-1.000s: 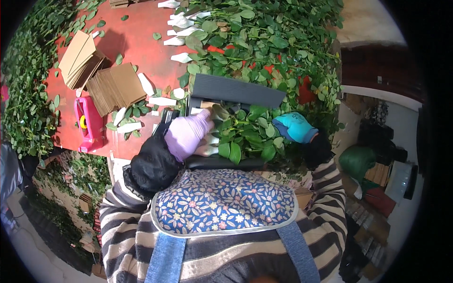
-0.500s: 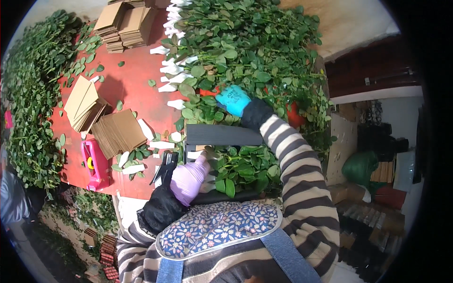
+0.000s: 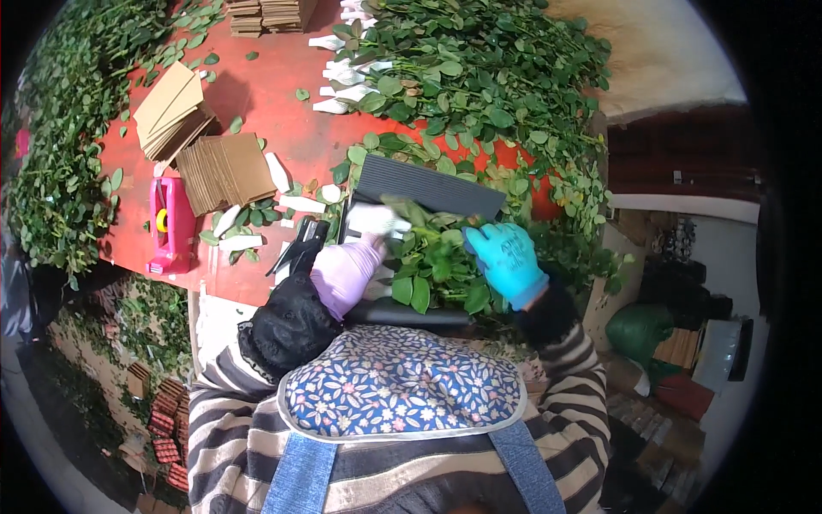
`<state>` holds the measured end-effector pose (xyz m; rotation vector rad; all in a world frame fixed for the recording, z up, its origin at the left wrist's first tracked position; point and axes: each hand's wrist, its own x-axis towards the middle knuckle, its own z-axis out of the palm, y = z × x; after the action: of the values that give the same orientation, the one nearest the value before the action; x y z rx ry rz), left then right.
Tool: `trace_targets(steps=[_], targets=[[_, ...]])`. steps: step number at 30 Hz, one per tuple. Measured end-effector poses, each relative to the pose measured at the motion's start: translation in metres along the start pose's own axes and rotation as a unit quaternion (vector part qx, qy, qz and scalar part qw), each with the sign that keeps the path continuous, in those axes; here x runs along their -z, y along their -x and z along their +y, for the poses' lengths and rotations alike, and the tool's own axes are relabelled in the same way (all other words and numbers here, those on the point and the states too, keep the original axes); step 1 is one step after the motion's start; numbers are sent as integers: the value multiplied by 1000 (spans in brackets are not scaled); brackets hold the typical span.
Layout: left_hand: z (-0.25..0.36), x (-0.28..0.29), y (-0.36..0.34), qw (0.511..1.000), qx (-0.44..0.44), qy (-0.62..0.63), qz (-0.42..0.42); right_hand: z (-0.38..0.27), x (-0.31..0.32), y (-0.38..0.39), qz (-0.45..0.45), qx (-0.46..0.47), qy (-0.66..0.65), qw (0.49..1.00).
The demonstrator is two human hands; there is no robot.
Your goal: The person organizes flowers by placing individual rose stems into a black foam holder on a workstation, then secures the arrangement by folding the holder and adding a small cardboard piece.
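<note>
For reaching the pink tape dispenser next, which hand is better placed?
Likely the left hand: it is nearer the pink tape dispenser, while the right hand is farther off, at the leafy stems.

Landmark: a pink tape dispenser (image 3: 174, 227), with a yellow roll (image 3: 162, 220) set inside. Beneath the dispenser, a red tabletop (image 3: 278, 111). Just right of the dispenser, a leaning row of brown cards (image 3: 225, 174), packed face to face. Beyond the dispenser, a fanned card pile (image 3: 174, 111); much farther beyond, cardboard stacks (image 3: 270, 15) partly out of view. Below the dispenser, strewn leaves (image 3: 163, 295) and reddish stacked objects (image 3: 167, 428) of unclear kind. Far right of the dispenser, a dark green bundle (image 3: 640, 332) and a dark reddish panel (image 3: 685, 158).
</note>
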<state>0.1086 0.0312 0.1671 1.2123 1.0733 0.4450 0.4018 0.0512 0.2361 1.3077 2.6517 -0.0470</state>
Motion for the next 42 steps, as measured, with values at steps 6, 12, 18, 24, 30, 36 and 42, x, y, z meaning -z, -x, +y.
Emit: trace_targets(steps=[6,12,18,24,30,36,42], targets=[[-20,-3,-7,917,-178,-356,9,-37,20,-25,85,-39,-61,994],[-29,11,-8,884,-265,-385,21,-47,-61,-57,19,-110,-80,990],[-29,14,-6,915,-13,400,50,-45,-66,-35,96,-97,-124,983],[-43,1,-24,973,-98,157,138,-48,-72,-33,111,-61,-121,985],[-39,41,2,930,-129,88,333,-38,-91,-34,120,-107,-131,978],[-84,50,-34,961,-4,232,150,-52,-95,-58,52,-111,-44,991],[-96,8,-69,952,-136,187,201,-57,-103,-57,110,-154,-20,982]])
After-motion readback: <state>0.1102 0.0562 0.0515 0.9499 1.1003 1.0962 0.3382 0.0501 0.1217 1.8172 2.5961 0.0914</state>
